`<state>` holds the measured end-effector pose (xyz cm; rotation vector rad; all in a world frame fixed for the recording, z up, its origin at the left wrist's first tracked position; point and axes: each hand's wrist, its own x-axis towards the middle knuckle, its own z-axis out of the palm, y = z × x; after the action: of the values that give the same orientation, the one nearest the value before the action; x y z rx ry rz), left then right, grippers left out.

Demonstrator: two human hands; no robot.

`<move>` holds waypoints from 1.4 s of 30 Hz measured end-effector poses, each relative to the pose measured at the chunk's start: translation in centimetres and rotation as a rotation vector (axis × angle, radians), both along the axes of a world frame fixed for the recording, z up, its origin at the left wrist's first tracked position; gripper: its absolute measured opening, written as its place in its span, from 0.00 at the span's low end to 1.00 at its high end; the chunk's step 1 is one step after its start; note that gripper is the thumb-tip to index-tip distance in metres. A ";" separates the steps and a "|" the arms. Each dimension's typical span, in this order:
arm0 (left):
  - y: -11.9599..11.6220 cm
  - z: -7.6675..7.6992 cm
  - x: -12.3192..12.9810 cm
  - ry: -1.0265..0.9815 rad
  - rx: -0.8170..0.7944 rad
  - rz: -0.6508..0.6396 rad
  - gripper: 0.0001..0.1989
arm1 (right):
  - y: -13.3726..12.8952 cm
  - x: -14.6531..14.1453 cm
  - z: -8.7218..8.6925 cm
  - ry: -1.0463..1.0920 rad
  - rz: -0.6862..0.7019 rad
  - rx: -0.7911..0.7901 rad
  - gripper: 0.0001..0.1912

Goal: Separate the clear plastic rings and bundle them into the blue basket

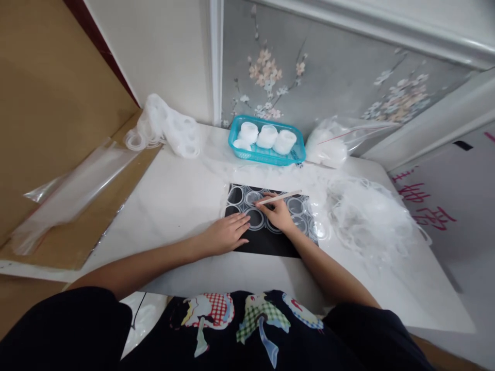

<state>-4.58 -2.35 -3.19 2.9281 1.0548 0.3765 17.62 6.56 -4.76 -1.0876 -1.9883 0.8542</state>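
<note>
A black mat [266,247] lies on the white table, with a clear sheet of ring shapes [297,206] over its upper part. My left hand [228,234] rests flat at the left of the mat, fingers stretched out, touching the sheet near a large ring. In my right hand [276,211] is a thin whitish stick [284,197], pinched between the fingers. It slants up to the right, and its lower left end is over the sheet near a small ring. The fingers of my right hand partly hide the rings beneath.
Behind the mat stands a blue basket [266,158] with white round stacks [266,136]. A plastic bag [328,144] is right of it. Clear ring scraps [367,216] pile at right; ring-cut strips [166,126] and plastic sleeves [81,185] lie at left.
</note>
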 end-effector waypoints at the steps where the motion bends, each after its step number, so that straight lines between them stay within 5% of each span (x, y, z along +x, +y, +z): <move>1: 0.1 -0.2 0.2 0.012 -0.016 0.006 0.24 | 0.1 0.0 0.0 0.004 0.005 0.008 0.09; 16: 2.7 -1.3 1.1 -0.015 -0.122 0.070 0.31 | -0.5 0.3 0.0 -0.079 -0.010 0.040 0.08; 21: 2.4 -1.2 1.2 0.011 -0.180 0.073 0.36 | -0.6 -0.2 0.3 -0.324 0.001 0.271 0.10; 23: 2.4 -0.9 1.2 0.033 -0.222 0.079 0.40 | 1.4 0.1 1.5 -0.361 -0.136 0.342 0.12; 26: 2.6 -0.5 0.8 0.026 -0.298 0.061 0.43 | 4.6 1.4 3.9 -0.163 -0.623 0.342 0.16; 27: 2.7 -0.3 0.6 0.019 -0.309 0.045 0.43 | 4.9 1.9 4.5 -0.088 -0.678 0.341 0.16; 30: 2.2 0.3 -0.3 -0.003 -0.252 0.000 0.38 | 2.3 2.4 4.6 -0.032 -0.363 0.235 0.11; 33: 1.0 0.7 -0.7 -0.005 -0.160 -0.072 0.29 | -2.6 1.6 2.9 -0.030 -0.079 0.040 0.09; 36: -0.3 0.7 -0.6 0.042 -0.100 -0.147 0.25 | -5.4 0.8 1.3 -0.028 -0.042 -0.047 0.08; 42: -1.2 -0.1 0.1 0.016 -0.029 -0.118 0.24 | -5.2 1.1 0.8 -0.014 -0.021 -0.045 0.06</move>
<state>-4.44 -3.59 -3.26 2.9543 0.8751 0.3321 18.76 1.31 -3.98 -1.1402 -1.9744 0.8862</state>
